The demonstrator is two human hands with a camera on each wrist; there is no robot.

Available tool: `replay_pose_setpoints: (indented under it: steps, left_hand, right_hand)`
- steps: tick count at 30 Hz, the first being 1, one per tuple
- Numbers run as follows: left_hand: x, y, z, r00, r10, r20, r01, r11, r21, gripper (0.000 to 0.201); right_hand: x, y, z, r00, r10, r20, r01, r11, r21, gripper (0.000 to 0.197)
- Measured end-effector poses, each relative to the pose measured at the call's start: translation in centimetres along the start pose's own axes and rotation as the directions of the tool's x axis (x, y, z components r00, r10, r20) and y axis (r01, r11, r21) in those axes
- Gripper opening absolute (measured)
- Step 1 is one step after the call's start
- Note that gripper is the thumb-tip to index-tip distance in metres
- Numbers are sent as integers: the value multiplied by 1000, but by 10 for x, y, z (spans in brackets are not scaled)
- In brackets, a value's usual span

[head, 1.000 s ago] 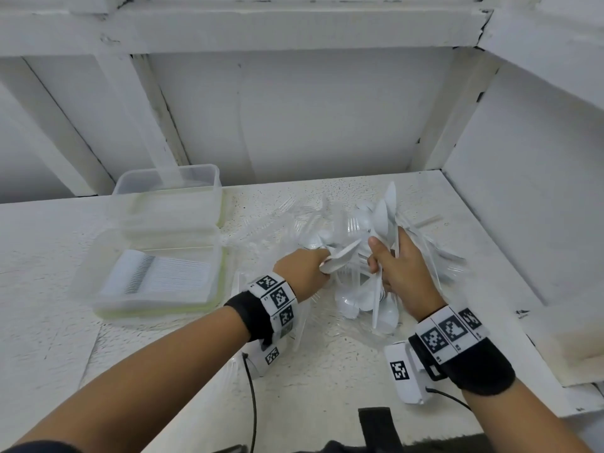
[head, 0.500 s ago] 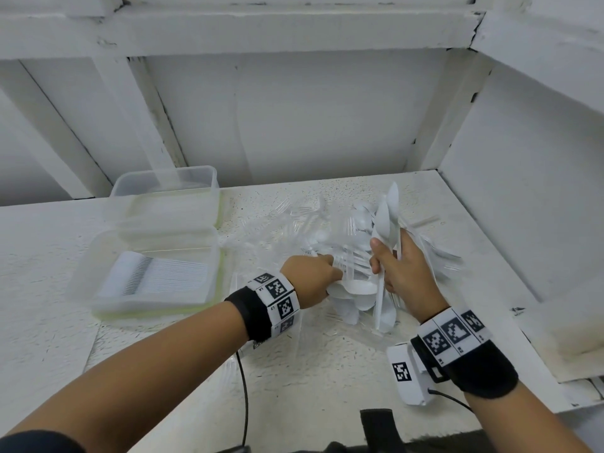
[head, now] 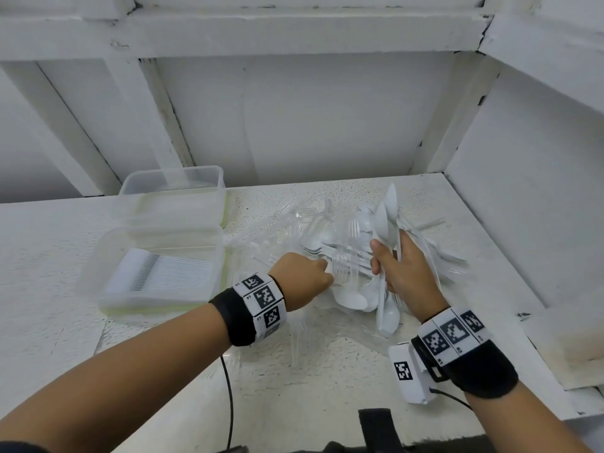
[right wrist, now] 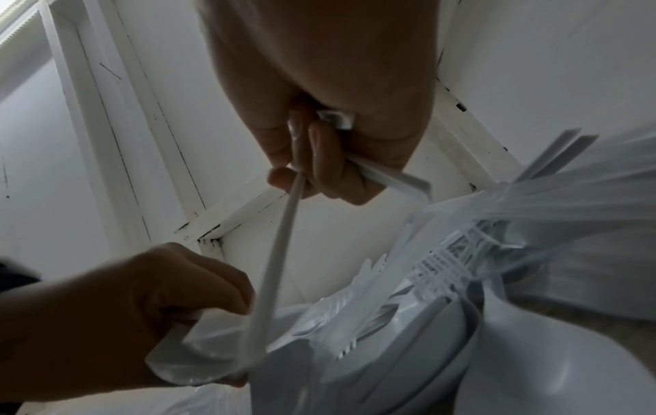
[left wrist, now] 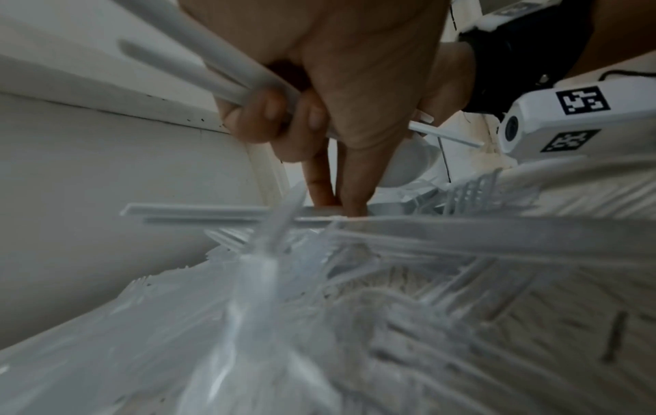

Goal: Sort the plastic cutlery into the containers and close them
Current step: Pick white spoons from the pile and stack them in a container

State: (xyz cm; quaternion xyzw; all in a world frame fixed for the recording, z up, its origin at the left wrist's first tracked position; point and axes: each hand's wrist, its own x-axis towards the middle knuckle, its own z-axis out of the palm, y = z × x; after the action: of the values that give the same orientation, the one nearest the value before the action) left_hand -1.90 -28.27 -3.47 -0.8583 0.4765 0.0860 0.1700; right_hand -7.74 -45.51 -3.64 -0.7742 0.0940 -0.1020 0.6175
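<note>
This looks like a plain storage or packing corner, perhaps in a workshop or back room, though the close white surroundings make that hard to settle. The rough, speckled white-painted wooden shelf surface [head: 327, 380] sits boxed in by white-painted board walls [head: 294, 119] with chipped diagonal wooden braces [head: 81, 125] and a heavy white overhead beam [head: 261, 34]. The paint is scuffed and cracked at the joints, with no household furnishings in view.
</note>
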Motion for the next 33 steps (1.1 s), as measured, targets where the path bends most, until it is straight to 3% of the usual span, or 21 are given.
replay_pose_setpoints:
  steps: [5,8,12,16,19,20,23,27,30,32,33]
  left_hand:
    - [-7,-10,-3,986,-137,-98,103,951,-292,25]
    - [-8,-19,-1,953,-277,-124,170,825,-539,19]
    - [-9,-28,-3,888,-434,-151,121,537,-835,19]
    - [-17,-32,-20,802,-584,-124,-6,200,-980,11]
    - [-29,-31,-32,799,-597,-70,-96,-12,-995,9]
    - [-34,-31,-34,811,-583,-56,-109,-56,-992,8]
    - [-45,-29,-35,830,-556,-41,-127,-117,-985,10]
    - [-59,-26,-30,801,-595,-61,-118,-58,-991,11]
    - [-69,-24,-26,766,-642,-41,-115,-75,-990,34]
    - [-73,-25,-22,738,-675,30,-107,-161,-981,56]
    - [-75,-26,-20,717,-693,68,-107,-207,-973,58]
  right_hand:
    - [3,-4,-1,998,-33,-60,27,996,-90,27]
    - [6,-10,0,994,-22,-103,14,996,-83,8]
    - [10,-22,7,991,-47,-123,36,995,-91,2]
    - [13,-41,17,992,-39,-121,37,999,-16,20]
    - [14,-60,26,998,-56,-37,59,994,92,6]
    - [15,-64,30,997,-77,-15,78,993,88,10]
    - [17,-70,40,994,-110,26,109,992,63,26]
    - [17,-69,54,990,-133,35,132,991,37,24]
    - [14,-66,62,988,-155,-2,155,988,2,26]
    - [11,-66,68,985,-170,0,170,985,-37,27]
    - [9,-66,72,985,-173,7,173,984,-49,27]
